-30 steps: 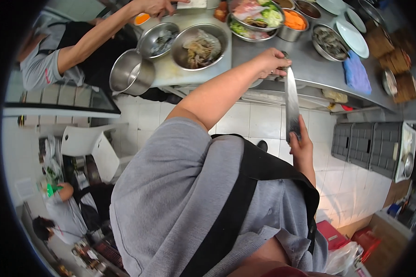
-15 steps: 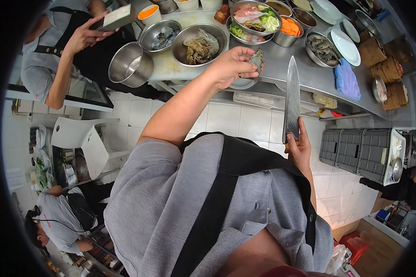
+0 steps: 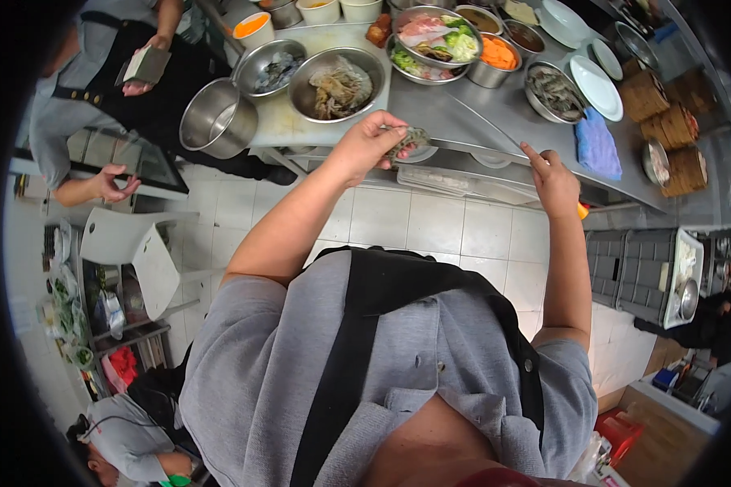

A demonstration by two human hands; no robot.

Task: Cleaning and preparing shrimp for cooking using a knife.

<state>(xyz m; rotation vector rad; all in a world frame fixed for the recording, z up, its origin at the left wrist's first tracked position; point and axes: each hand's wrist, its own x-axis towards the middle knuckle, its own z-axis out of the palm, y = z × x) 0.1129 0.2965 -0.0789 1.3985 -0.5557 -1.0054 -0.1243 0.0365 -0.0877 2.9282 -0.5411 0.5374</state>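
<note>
My left hand point(image 3: 372, 149) pinches a grey raw shrimp point(image 3: 413, 141) just past the near edge of the counter. My right hand point(image 3: 555, 182) is closed round the handle of a long kitchen knife point(image 3: 489, 122). Its blade slants away and to the left, apart from the shrimp, its tip over the counter. Beyond my left hand, a steel bowl point(image 3: 298, 104) holds what look like shrimp heads and shells. A smaller steel bowl point(image 3: 244, 81) to its left contains greyish shrimp meat. Whole shrimp point(image 3: 554, 91) fill another bowl at the right.
An empty steel pot point(image 3: 195, 130) stands at the board's left edge. Bowls of vegetables and meat point(image 3: 439, 39), sliced carrots point(image 3: 497, 55) and white plates point(image 3: 597, 88) line the counter. A blue-purple cloth point(image 3: 598, 148) lies at right. A co-worker's hand point(image 3: 144, 77) holds a pale block.
My right hand has moved away from my body and right, swinging the knife from upright to slanting left. My left hand has turned the shrimp sideways. The co-worker has lowered the block.
</note>
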